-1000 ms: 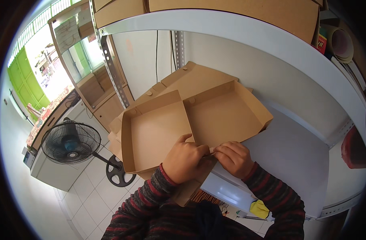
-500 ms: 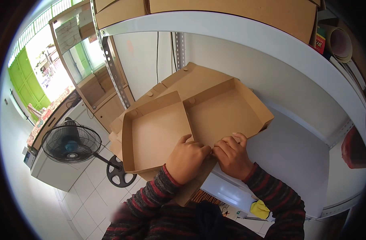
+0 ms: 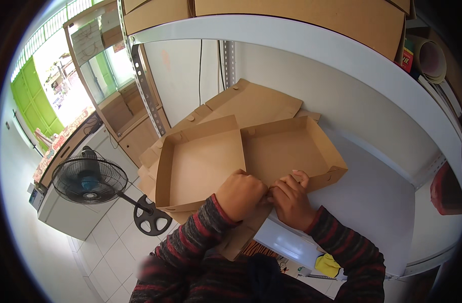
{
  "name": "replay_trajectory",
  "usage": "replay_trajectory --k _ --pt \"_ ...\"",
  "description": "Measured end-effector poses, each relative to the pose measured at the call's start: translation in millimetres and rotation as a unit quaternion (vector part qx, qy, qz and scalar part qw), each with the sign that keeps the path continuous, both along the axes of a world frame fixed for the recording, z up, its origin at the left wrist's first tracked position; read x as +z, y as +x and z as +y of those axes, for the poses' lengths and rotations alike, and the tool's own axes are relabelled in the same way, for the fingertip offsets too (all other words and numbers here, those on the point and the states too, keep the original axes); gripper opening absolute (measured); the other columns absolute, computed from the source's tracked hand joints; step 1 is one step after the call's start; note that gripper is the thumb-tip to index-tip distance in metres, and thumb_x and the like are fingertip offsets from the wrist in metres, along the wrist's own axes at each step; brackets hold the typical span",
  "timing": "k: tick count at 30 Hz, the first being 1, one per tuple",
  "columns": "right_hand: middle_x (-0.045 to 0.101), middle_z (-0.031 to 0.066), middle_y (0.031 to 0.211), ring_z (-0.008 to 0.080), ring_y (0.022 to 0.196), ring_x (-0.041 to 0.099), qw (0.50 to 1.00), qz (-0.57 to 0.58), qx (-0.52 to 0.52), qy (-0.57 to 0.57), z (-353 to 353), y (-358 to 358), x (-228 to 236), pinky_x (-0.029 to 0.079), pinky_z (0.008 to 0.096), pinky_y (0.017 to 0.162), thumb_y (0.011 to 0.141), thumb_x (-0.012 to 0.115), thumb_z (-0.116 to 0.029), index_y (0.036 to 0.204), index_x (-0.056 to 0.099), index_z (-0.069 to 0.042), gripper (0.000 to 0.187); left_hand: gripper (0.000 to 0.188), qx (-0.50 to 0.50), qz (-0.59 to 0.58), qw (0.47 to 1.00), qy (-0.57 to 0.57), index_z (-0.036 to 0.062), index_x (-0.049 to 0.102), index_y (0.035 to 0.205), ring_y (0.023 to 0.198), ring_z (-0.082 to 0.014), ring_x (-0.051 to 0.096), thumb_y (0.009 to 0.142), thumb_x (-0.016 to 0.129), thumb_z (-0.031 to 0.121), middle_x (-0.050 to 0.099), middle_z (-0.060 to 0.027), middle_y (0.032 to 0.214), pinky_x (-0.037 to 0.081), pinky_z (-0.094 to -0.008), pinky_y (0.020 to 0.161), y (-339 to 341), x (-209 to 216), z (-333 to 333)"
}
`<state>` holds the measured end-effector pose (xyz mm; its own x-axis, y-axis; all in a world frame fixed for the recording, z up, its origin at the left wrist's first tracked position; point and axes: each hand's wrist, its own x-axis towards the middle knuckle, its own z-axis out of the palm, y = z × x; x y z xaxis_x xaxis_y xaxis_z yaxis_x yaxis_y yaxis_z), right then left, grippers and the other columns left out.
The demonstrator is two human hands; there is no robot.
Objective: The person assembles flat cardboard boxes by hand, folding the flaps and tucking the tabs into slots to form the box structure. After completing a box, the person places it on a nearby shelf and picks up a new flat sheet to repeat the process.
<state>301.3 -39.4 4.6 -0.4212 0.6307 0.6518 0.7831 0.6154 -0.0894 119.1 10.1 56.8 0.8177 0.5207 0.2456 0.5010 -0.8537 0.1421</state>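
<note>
A brown cardboard box (image 3: 205,164) lies unfolded in front of me, its two shallow halves side by side with their walls up. The right half (image 3: 286,151) joins the left one along a fold in the middle. At the near end of that fold, my left hand (image 3: 240,196) is closed on the cardboard, knuckles up. My right hand (image 3: 293,201) pinches the near wall right beside it, one finger lifted. The fingertips of both hands meet, and the bit of cardboard between them is mostly hidden. Flat cardboard blanks (image 3: 258,103) lie stacked beneath the box.
A grey shelf surface (image 3: 372,202) extends to the right, with a white shelf beam (image 3: 311,33) overhead carrying cardboard boxes. A perforated metal post (image 3: 145,91) rises at the left. Beyond it stands a black fan (image 3: 89,179). A yellow cloth (image 3: 328,265) sits low near my right forearm.
The far walls of the box have come lower and nearer, most clearly on the right half. My left hand has turned, its fingers curling further in. The right hand stays nearly in place.
</note>
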Motion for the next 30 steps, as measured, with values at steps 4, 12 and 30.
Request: replay_trajectory --k 4,12,30 --pt "0.057 0.0035 0.087 0.0216 0.088 0.055 1.0 0.001 -0.007 -0.017 -0.1 0.6 -0.3 0.024 0.0507 0.099 0.079 0.06 -0.008 0.081 0.057 -0.008 0.004 0.009 -0.016 0.008 1.0 -0.007 0.006 0.068 0.071 0.068 -0.031 0.064 0.074 0.066 0.015 0.064 -0.0126 0.066 0.05 -0.0379 0.077 1.3 0.0 6.0" --pt "0.059 0.0058 0.096 0.0235 0.095 0.055 0.998 -0.023 -0.02 -0.048 0.1 3.5 5.3 0.024 0.0514 0.101 0.084 0.059 -0.013 0.09 0.059 -0.007 0.008 0.017 -0.026 -0.025 0.999 -0.02 0.0082 0.068 0.068 0.064 -0.0296 0.063 0.076 0.068 0.023 0.063 -0.011 0.063 0.049 -0.0385 0.073 1.0 -3.5 12.6" --pt "0.055 0.0125 0.097 0.0282 0.089 0.048 0.958 0.13 -0.1 0.236 3.6 67.1 12.9 0.039 0.0401 0.077 0.088 0.053 -0.026 0.099 0.054 -0.006 0.022 0.02 0.003 -0.013 0.999 0.037 0.0044 0.065 0.085 0.078 -0.0305 0.064 0.071 0.072 0.017 0.063 -0.0128 0.083 0.049 -0.0395 0.08 -29.3 11.4 18.7"
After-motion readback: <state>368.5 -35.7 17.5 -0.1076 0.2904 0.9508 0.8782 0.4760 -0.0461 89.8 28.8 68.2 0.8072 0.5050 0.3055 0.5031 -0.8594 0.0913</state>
